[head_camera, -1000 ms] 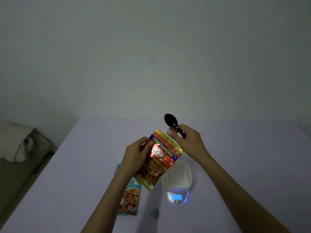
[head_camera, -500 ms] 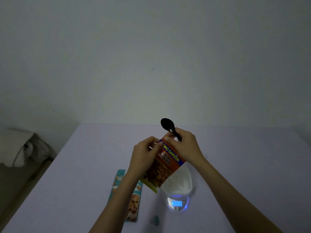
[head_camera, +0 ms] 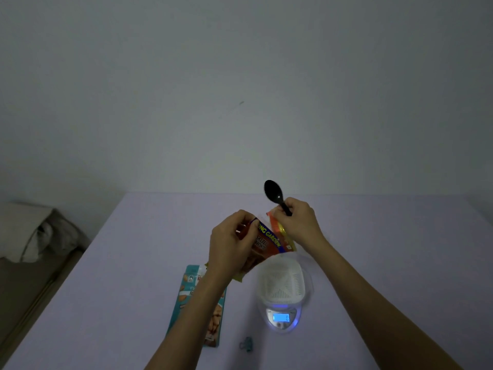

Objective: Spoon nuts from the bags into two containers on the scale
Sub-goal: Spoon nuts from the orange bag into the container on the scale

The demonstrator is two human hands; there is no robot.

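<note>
An orange bag of salted almonds [head_camera: 266, 243] is held up above the table. My left hand [head_camera: 230, 244] grips its left top corner. My right hand [head_camera: 298, 221] pinches the bag's torn top strip and also holds a black spoon [head_camera: 274, 194], bowl pointing up and away. The bag's top is split between the two hands. Below stands a white perforated container [head_camera: 282, 283] on a small digital scale [head_camera: 281, 317] with a lit blue display. A teal bag of nuts [head_camera: 198, 303] lies flat on the table, partly under my left forearm.
The lilac table [head_camera: 373, 263] reaches to a plain wall at the back. A small teal binder clip [head_camera: 246, 344] lies near the front edge, left of the scale. A bed with crumpled bedding [head_camera: 32, 236] stands beside the table's left side.
My hands came together at the bag's top, then pulled apart. The top strip has torn away to the right with my right hand, and the spoon moved right.
</note>
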